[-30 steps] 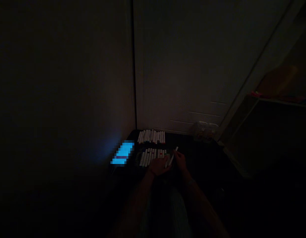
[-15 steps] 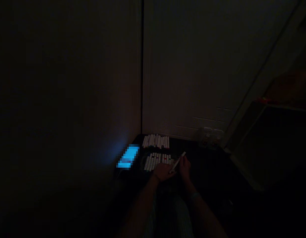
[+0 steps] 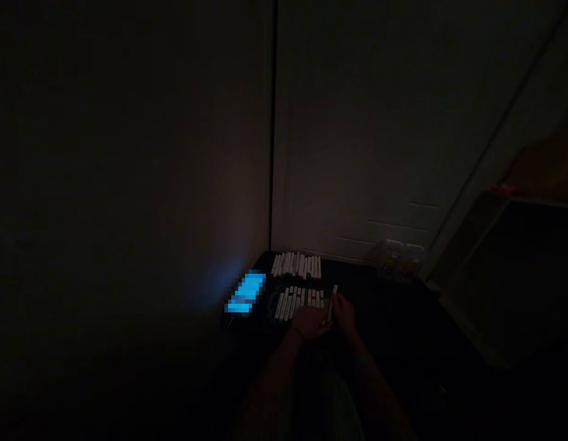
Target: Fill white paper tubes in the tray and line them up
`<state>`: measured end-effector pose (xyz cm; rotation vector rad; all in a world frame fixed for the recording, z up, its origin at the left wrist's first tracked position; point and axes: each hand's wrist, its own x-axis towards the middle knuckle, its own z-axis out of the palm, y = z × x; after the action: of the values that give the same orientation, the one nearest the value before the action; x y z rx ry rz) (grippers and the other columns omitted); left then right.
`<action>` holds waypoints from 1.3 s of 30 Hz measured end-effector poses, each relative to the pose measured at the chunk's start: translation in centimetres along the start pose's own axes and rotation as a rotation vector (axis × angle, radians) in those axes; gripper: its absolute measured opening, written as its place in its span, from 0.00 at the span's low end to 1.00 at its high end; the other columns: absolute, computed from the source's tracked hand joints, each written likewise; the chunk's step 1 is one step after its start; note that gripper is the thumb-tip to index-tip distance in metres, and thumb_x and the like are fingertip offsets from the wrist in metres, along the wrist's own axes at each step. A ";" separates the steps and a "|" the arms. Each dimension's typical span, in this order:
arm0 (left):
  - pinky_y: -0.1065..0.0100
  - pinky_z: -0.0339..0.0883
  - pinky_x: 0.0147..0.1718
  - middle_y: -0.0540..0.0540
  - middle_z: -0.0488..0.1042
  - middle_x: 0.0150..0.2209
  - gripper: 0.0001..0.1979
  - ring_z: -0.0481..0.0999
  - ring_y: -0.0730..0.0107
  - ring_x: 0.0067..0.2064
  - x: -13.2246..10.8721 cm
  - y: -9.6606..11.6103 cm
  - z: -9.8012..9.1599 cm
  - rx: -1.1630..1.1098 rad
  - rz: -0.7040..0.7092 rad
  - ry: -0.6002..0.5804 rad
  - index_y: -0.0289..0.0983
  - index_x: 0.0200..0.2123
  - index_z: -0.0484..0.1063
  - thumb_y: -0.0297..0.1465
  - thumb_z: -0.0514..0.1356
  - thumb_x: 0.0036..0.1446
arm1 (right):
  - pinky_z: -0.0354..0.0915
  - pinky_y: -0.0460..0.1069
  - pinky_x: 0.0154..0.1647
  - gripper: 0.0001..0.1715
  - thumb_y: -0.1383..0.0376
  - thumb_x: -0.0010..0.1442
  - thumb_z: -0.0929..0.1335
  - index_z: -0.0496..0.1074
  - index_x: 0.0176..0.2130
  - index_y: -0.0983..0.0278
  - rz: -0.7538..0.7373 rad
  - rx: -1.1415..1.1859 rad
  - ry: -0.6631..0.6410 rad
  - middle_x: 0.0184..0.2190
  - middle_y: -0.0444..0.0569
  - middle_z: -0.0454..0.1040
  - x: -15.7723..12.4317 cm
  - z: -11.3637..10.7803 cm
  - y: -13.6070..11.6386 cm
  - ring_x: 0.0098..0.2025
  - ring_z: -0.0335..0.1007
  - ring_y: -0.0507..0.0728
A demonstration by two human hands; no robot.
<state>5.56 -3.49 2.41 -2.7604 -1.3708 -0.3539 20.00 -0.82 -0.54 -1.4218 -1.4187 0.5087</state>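
Note:
A white marker (image 3: 331, 306) stands nearly upright in the picture, held between my two hands. My left hand (image 3: 310, 323) closes on its lower end, and the fingers of my right hand (image 3: 345, 313) pinch it higher up from the right. Just beyond my left hand lies a row of white markers (image 3: 288, 303) with small coloured marks, side by side in what looks like a dark tray. Farther back is a second row of white markers (image 3: 296, 266), with coloured ends toward me. Deep shade hides most finger detail.
Left of the markers, a glowing blue screen (image 3: 246, 293), pixelated, leans by the wall. Two clear packages (image 3: 400, 260) stand at the back right of the dark table (image 3: 380, 306). Walls meet in a corner behind, and a dark shelf unit (image 3: 518, 257) is at right.
The held marker has turned from a slant to nearly upright and shifted toward the right end of the front row. The whole view has moved slightly.

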 end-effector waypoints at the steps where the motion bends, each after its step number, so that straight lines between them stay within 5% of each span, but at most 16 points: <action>1: 0.64 0.64 0.36 0.45 0.73 0.36 0.20 0.73 0.64 0.37 0.0 0.1 -0.1 -0.003 -0.010 0.000 0.40 0.44 0.64 0.45 0.44 0.56 | 0.59 0.46 0.32 0.26 0.47 0.53 0.57 0.71 0.33 0.63 0.009 0.022 0.002 0.29 0.47 0.73 0.0 0.0 -0.1 0.31 0.67 0.55; 10: 0.63 0.65 0.33 0.43 0.73 0.35 0.26 0.73 0.61 0.36 -0.1 0.2 -0.3 0.001 -0.075 0.016 0.39 0.52 0.55 0.47 0.46 0.53 | 0.62 0.48 0.33 0.29 0.45 0.49 0.60 0.72 0.32 0.67 0.091 0.274 -0.016 0.29 0.50 0.74 0.9 -0.2 0.2 0.33 0.68 0.57; 16: 0.63 0.64 0.35 0.45 0.73 0.34 0.26 0.73 0.61 0.36 -0.1 0.2 -0.3 0.017 -0.092 -0.016 0.41 0.52 0.55 0.48 0.46 0.53 | 0.62 0.47 0.28 0.29 0.46 0.49 0.62 0.70 0.35 0.68 0.185 0.421 0.084 0.26 0.50 0.72 1.2 -0.1 1.3 0.28 0.68 0.55; 28: 0.62 0.64 0.34 0.45 0.74 0.34 0.31 0.74 0.61 0.35 0.0 0.1 -0.2 -0.004 -0.054 0.007 0.43 0.59 0.42 0.48 0.44 0.54 | 0.59 0.46 0.32 0.28 0.45 0.53 0.56 0.67 0.36 0.65 0.112 0.203 0.115 0.30 0.48 0.71 0.5 0.2 1.3 0.32 0.65 0.53; 39: 0.64 0.64 0.34 0.44 0.74 0.34 0.28 0.73 0.62 0.35 0.2 -0.2 0.3 0.007 -0.040 0.019 0.43 0.58 0.49 0.47 0.44 0.56 | 0.60 0.47 0.37 0.27 0.49 0.56 0.54 0.67 0.39 0.65 0.076 0.242 0.042 0.33 0.49 0.71 0.0 0.0 0.8 0.36 0.65 0.54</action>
<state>5.61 -3.20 2.12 -2.7198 -1.4222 -0.3758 20.37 -0.61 -1.25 -1.2871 -1.2280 0.6716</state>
